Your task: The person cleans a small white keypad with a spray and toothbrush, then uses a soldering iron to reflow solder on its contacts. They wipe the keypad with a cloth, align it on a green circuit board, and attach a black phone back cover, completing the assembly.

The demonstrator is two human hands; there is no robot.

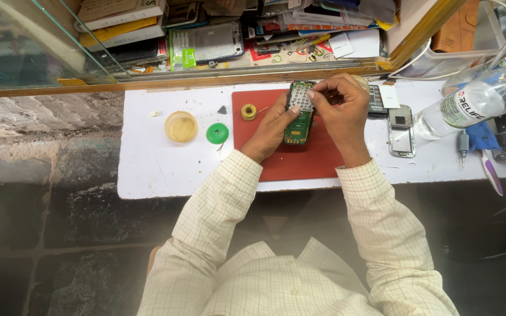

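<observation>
Left hand (272,130): gripping the green circuit board of an opened keypad phone (299,114) from its left side, thumb lying across the board's edge, the board held upright over the red rectangular work mat (317,161).

Right hand (341,108): curling closed at the upper end of the board, fingertips (313,93) pinching at the grey dotted keypad area; whether they are holding a small part there is too small to tell.

Both wrists are showing cream checked shirt sleeves (376,210).

White tabletop (147,158): carrying the mat at its middle.

Small yellow spool (249,112): sitting on the mat's upper left corner, just beside the left hand.

Round green plastic lid (217,133): lying on the tabletop just left of the mat.

Round translucent amber dish (181,126): standing left of the green lid, near it.

Silver phone frame with a dark camera opening (402,131): lying flat on the tabletop right of the mat, near the right hand.

Clear plastic bottle with white nozzle (475,102): lying tilted at the right end of the tabletop.

Blue cloth (482,137): bunching under the bottle's lower side.

Purple-and-white tool handle (492,171): lying below the cloth, near the table's edge.

Glass-fronted shelf (218,41): running behind the tabletop, holding stacked boxes and phone parts.
</observation>
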